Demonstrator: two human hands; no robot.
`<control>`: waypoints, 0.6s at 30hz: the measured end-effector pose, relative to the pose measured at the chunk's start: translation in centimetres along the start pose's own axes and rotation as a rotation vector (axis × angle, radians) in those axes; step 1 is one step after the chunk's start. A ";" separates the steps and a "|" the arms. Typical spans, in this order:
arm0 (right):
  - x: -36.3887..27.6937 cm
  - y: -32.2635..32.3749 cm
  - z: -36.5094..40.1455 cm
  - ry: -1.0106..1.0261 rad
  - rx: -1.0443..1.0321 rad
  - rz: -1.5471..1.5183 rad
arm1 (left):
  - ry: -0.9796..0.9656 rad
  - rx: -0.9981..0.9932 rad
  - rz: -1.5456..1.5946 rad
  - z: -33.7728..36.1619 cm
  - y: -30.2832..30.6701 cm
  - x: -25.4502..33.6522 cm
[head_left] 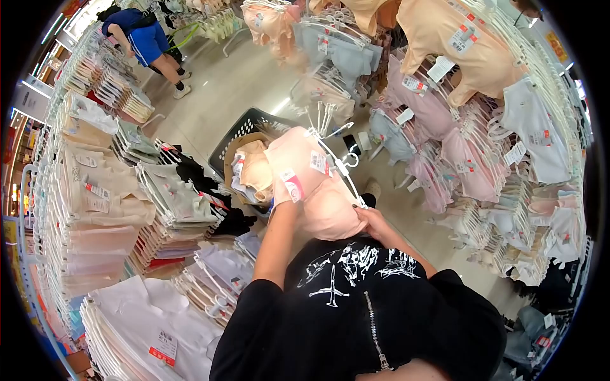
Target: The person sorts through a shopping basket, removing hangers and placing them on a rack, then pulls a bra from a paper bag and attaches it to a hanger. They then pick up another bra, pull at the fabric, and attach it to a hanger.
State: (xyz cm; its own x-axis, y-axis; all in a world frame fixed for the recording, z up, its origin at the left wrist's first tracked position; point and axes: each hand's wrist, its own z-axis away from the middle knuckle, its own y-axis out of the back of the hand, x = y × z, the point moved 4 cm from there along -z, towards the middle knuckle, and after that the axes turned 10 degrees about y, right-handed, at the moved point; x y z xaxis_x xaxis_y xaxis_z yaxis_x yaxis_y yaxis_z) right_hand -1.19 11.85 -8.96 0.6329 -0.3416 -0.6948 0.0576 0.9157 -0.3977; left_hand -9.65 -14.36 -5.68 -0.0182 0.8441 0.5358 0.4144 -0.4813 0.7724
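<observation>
Several peach-pink padded bras (327, 206) on white plastic hangers (343, 170) are held together in front of my torso. My left hand (284, 195) grips their left side, next to a pink-and-white tag (291, 185); some of its fingers are hidden by the fabric. At the lower right, my right hand (373, 222) is closed on the edge of the bras, by the end of a hanger. Another white tag with red print (319, 162) hangs on the upper cup. Just beyond the bras, a cardboard box (236, 188) contains beige bras (255, 166).
A dark shopping basket (223, 141) stands around the box. Racks of hanging underwear (105, 190) line my left, and racks of bras (470, 152) my right. A phone (351, 145) lies beyond the hangers. At the far left, a person in blue shorts (150, 44) bends toward a rack.
</observation>
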 end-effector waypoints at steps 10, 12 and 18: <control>0.6 -0.2 0.1 -0.099 -0.124 0.307 | 0.005 0.010 0.004 0.0 0.1 0.1; 0.5 -0.4 0.2 -0.100 -0.103 0.309 | 0.013 0.011 0.006 0.2 0.2 0.1; -0.9 -1.7 1.4 -0.122 -0.100 0.348 | 0.047 0.027 0.003 0.1 0.3 0.3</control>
State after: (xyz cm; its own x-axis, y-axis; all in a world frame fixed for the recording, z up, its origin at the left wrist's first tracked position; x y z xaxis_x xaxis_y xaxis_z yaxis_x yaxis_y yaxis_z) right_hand -0.84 10.87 -6.79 0.6887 0.0190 -0.7248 -0.2488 0.9452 -0.2116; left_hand -9.44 -14.26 -5.29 -0.0594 0.8302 0.5543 0.4388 -0.4770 0.7615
